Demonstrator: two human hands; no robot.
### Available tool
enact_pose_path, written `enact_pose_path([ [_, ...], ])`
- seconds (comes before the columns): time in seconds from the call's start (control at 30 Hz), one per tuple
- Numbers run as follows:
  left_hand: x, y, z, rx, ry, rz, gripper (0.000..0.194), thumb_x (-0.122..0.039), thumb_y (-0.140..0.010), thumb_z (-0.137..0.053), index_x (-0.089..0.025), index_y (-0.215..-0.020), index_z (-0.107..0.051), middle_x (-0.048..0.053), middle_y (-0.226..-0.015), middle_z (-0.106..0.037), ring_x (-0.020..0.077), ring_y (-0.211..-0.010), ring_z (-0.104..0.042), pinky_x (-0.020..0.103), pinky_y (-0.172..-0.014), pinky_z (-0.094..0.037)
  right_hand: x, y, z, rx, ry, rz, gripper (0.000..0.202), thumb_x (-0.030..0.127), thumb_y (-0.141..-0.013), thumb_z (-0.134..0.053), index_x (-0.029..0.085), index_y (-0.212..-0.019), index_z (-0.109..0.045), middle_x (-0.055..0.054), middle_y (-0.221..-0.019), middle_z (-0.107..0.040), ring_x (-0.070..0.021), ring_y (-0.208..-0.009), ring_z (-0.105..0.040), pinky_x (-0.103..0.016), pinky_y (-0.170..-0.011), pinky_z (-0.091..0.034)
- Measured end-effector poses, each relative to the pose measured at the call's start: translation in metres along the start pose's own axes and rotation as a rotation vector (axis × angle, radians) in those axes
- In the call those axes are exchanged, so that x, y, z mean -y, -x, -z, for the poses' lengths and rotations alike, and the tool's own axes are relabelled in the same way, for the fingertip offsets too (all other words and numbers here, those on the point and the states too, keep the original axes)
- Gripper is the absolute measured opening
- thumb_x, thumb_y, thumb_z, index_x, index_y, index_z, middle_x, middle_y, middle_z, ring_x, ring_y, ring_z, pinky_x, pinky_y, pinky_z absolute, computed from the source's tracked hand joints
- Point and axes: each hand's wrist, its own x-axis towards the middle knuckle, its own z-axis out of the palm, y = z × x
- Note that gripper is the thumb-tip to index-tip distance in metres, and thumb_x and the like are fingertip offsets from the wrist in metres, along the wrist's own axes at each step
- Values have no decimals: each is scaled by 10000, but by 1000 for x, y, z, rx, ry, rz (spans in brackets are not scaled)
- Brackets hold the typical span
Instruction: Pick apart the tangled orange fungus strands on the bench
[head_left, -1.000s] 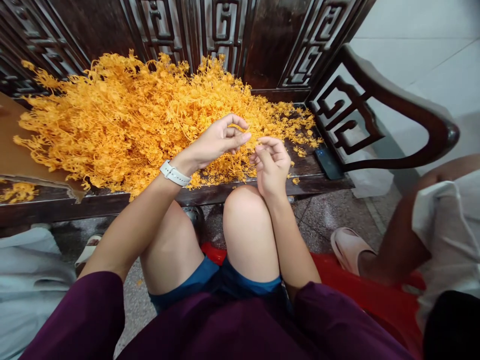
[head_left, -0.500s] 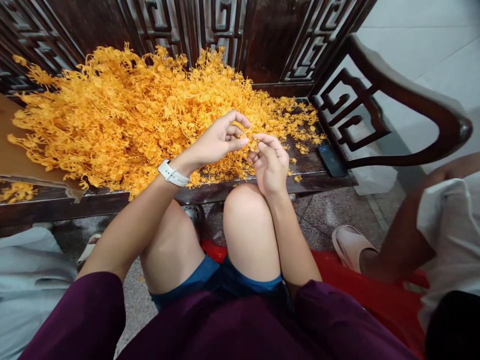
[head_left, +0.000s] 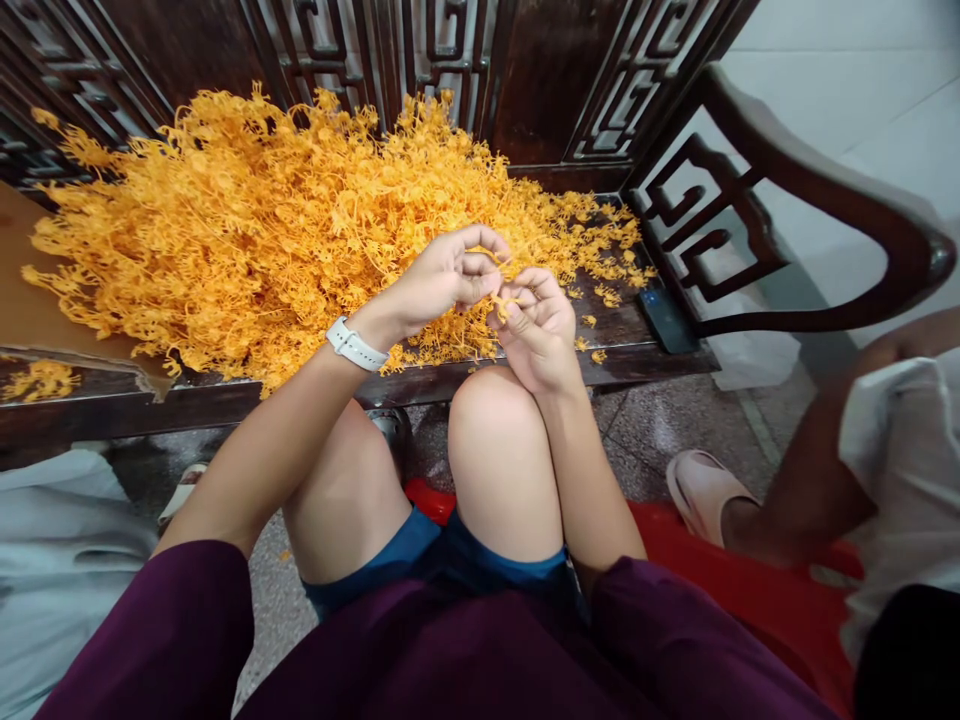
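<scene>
A large heap of orange, flower-like plastic sprigs (head_left: 300, 220) lies on the dark wooden bench seat. Over its right front edge my two hands are close together. My left hand (head_left: 450, 275), with a pale watch on the wrist, pinches part of a small orange sprig (head_left: 504, 303) between thumb and fingers. The thumb and curled fingers of my right hand (head_left: 541, 335) close on the same sprig from the right. Fingers partly hide the sprig, so its full shape is unclear.
Loose orange bits (head_left: 600, 295) are scattered to the right, near a dark phone (head_left: 666, 320). A carved armrest (head_left: 840, 200) rises at the bench's right end. Cardboard (head_left: 67, 300) leans at left. People sit at both sides; a sandalled foot (head_left: 709, 490) is at right.
My right hand has turned slightly and shifted a little left and down, its fingers curling closer to my left hand. More of the orange sprig shows at its thumb.
</scene>
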Motion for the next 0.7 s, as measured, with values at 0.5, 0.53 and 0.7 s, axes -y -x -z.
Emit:
enact_pose_path([
  [0.5, -11, 8, 24, 178, 85, 37, 494, -336, -718, -999, -209, -1000, -615, -41, -662, -651, 43, -516, -560, 159, -460, -353, 14, 15, 5, 452, -181, 29, 234, 213, -800, -953, 252, -889, -740, 25, -695, -628, -114, -581, -540, -224, -519, -471],
  [0.53, -10, 7, 28, 133, 92, 26, 489, -316, -728, -995, -207, -1023, -620, -32, -698, -689, 34, -520, -567, 147, -475, -388, 15, 15, 6, 534, -106, -3, 159, 189, -843, -920, 240, -924, -793, -6, -757, -694, -124, -632, -616, -236, -559, -515],
  [0.7, -6, 2, 38, -18, 135, 7, 434, -239, -774, -962, -202, -1043, -623, -26, -749, -730, 35, -543, -614, 130, -526, -494, 21, 11, 10, 837, 33, -82, 62, 236, -862, -928, 224, -881, -871, -60, -869, -798, -141, -724, -735, -265, -666, -603],
])
